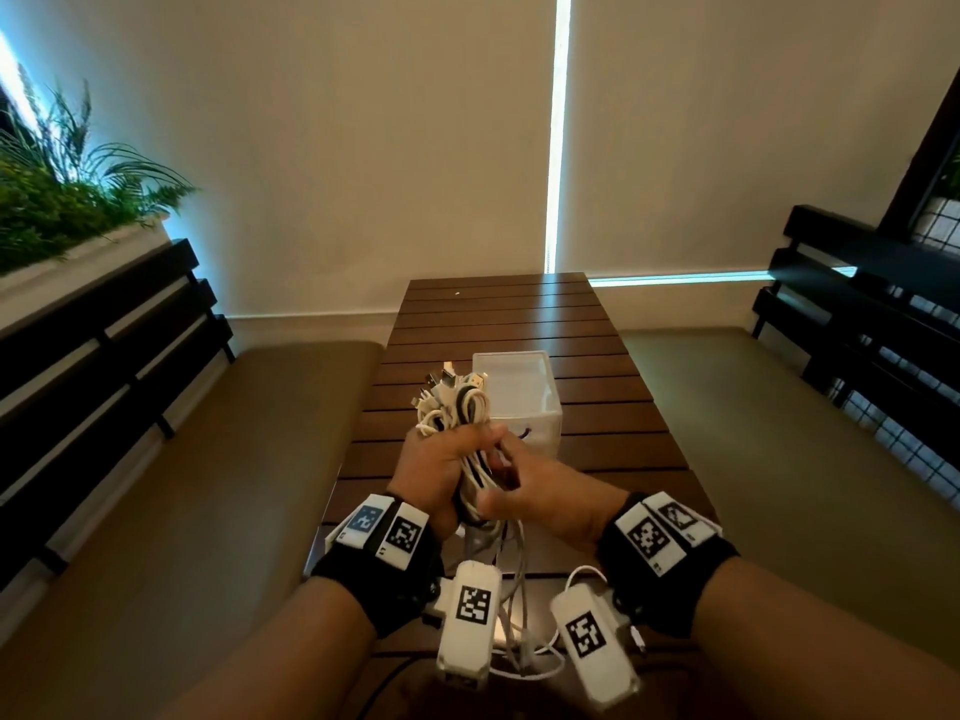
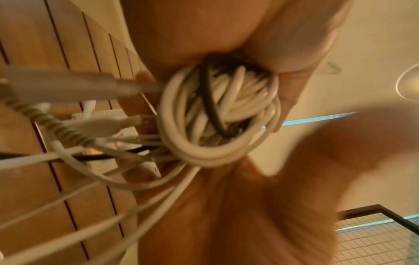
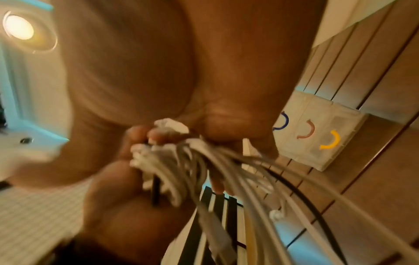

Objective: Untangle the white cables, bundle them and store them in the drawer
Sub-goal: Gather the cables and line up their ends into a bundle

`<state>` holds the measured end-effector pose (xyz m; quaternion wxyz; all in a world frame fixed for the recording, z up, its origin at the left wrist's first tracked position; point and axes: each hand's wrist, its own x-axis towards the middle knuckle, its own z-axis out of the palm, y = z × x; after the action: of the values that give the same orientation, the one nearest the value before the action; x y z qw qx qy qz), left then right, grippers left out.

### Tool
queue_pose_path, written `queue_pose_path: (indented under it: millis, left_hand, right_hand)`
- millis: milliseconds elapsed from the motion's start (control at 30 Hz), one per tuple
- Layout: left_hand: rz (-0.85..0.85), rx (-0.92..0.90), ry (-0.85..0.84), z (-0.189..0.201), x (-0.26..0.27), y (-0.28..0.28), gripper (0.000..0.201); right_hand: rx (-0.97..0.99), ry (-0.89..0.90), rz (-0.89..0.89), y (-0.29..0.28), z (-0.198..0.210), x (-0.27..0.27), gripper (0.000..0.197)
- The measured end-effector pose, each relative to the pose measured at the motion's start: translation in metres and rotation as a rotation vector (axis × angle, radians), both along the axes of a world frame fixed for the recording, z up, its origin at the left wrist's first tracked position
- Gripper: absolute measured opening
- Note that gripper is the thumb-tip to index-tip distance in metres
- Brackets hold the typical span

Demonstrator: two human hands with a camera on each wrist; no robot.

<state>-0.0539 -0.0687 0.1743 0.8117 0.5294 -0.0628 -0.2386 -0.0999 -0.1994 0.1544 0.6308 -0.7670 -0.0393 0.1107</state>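
Left hand [image 1: 441,467] grips the bundle of white cables [image 1: 457,407] above the slatted tabletop [image 1: 613,407], fingers curled round it; right hand [image 1: 540,498] pinches its lower strands. Drawer unit [image 1: 519,392] just behind. Risk: loose hanging ends may slip out and retangle.

Café-like booth, slatted wooden table [image 1: 498,324], padded benches [image 1: 291,407], planter [image 1: 62,200], roller blinds [image 1: 363,122]

Slatted wooden table [image 1: 519,324] carries a white drawer box [image 1: 524,402], seemingly open-topped.
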Motion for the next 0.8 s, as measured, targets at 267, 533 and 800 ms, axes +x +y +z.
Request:
queue_pose_path:
  millis: [267,533,800]
  left_hand:
    - [0.024,0.035,0.015,-0.006,-0.007,-0.005,0.049]
    - [0.125,0.153,-0.222,-0.011,-0.007,-0.005,0.028]
    - [-0.041,0.092,0.028,-0.013,-0.012,-0.003,0.043]
  right_hand:
    - [0.135,0.058,0.039,0.007,0.000,-0.002,0.046]
    - [0.196,0.025,0.041,0.015,0.009,-0.004,0.046]
    - [0.162,0.113,-0.078,0.019,0.005,-0.004,0.034]
